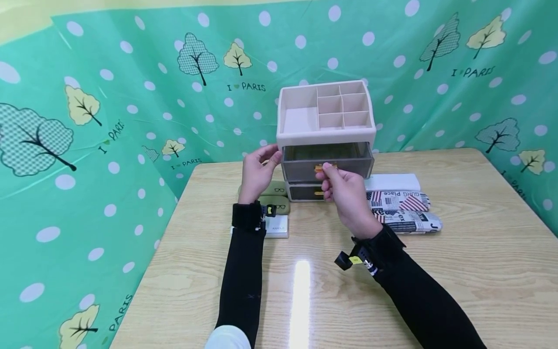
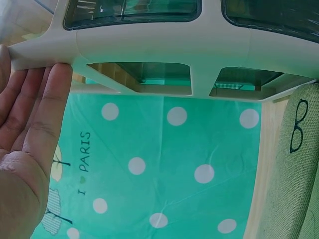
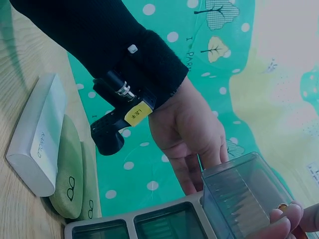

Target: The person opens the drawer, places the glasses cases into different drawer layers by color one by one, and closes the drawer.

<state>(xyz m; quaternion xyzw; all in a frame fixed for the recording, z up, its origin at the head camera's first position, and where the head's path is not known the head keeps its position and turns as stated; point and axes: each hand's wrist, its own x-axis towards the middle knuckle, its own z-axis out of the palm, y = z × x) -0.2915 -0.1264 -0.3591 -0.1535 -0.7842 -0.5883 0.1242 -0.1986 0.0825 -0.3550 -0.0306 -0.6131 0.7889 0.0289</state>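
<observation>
A cream desktop organizer (image 1: pixel 327 137) stands at the back of the table, with divided compartments on top. Its see-through upper drawer (image 1: pixel 301 170) is pulled partly out, while the lower drawer (image 1: pixel 300 192) sits closed. My right hand (image 1: pixel 352 196) pinches the gold handle (image 1: pixel 319 168) of the upper drawer between thumb and fingers. On the other side, my left hand (image 1: pixel 257 175) touches the organizer's left side near its top. Its fingers (image 2: pixel 42 119) lie straight against the cream frame in the left wrist view. The drawer (image 3: pixel 239 191) shows clear walls in the right wrist view.
Left of the organizer lie two green glasses cases (image 1: pixel 279 205) and a white box (image 1: pixel 277 227), partly behind the left forearm. To the right are a white case (image 1: pixel 394 182) and two newsprint-patterned cases (image 1: pixel 414 224). A green dotted cloth (image 1: pixel 270 97) hangs behind the table.
</observation>
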